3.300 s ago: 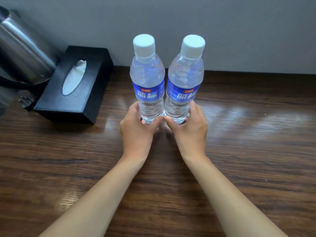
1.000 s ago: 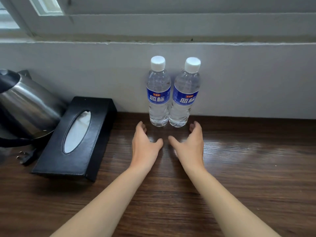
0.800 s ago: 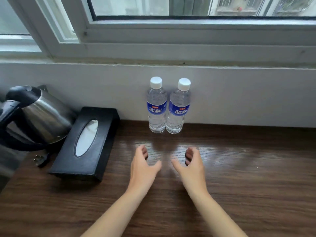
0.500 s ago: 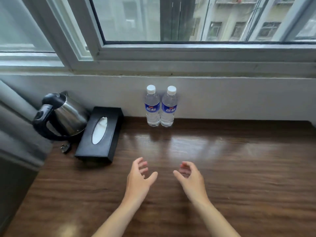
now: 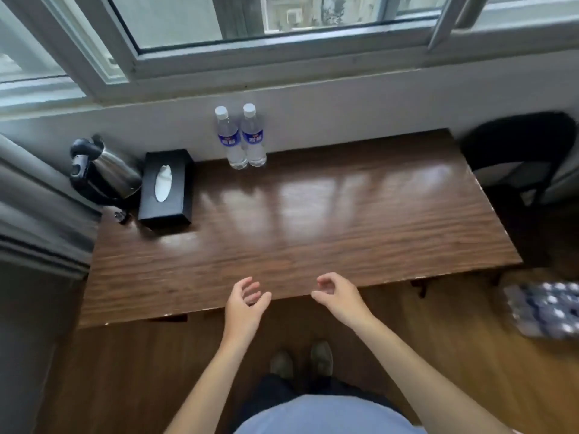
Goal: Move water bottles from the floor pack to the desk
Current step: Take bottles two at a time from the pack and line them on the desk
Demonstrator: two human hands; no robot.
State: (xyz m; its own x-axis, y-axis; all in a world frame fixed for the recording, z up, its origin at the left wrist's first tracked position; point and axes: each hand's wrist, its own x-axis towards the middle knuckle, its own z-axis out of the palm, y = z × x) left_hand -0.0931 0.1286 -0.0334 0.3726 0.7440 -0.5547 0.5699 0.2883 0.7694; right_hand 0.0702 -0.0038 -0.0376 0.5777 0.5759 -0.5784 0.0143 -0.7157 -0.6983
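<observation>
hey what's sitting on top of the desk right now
Two water bottles stand side by side at the desk's back edge by the wall. A black tissue box and a steel kettle sit back left. The kettle's base is partly hidden.

Clear bottles (image 5: 240, 137) with blue labels, dark woodgrain desk (image 5: 313, 220), black tissue box (image 5: 166, 186).
</observation>
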